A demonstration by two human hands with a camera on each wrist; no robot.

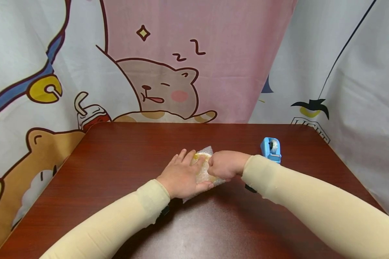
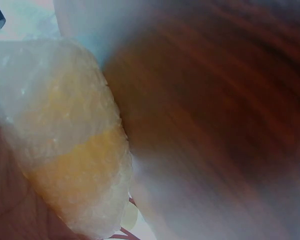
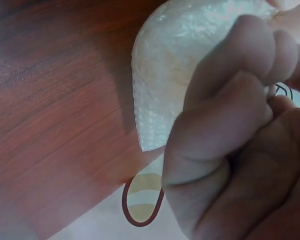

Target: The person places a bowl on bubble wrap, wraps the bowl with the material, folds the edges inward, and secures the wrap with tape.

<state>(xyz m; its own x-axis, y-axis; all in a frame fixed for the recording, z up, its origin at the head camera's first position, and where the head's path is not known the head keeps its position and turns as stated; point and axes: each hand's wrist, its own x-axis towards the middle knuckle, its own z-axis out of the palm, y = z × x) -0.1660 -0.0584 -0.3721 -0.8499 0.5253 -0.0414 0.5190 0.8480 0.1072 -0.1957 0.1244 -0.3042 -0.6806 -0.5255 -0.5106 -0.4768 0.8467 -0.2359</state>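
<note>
A package in clear bubble wrap (image 1: pixel 205 175) lies on the table, with something yellow and whitish showing through the film; what it is cannot be made out. My left hand (image 1: pixel 183 176) rests on the package's left part, its fingers spread and straight. In the left wrist view the wrap (image 2: pixel 75 135) bulges with a yellow band across it. Against the package's right side is my right hand (image 1: pixel 226 164), its fingers curled into a fist. The right wrist view shows these curled fingers (image 3: pixel 220 125) in front of the wrap (image 3: pixel 165 75), with nothing visible between them.
A blue tape dispenser (image 1: pixel 271 150) with a roll of tape stands to the right, beyond my right forearm. The dark red-brown wooden table (image 1: pixel 133 144) ends at a printed cartoon curtain (image 1: pixel 233 54) behind it.
</note>
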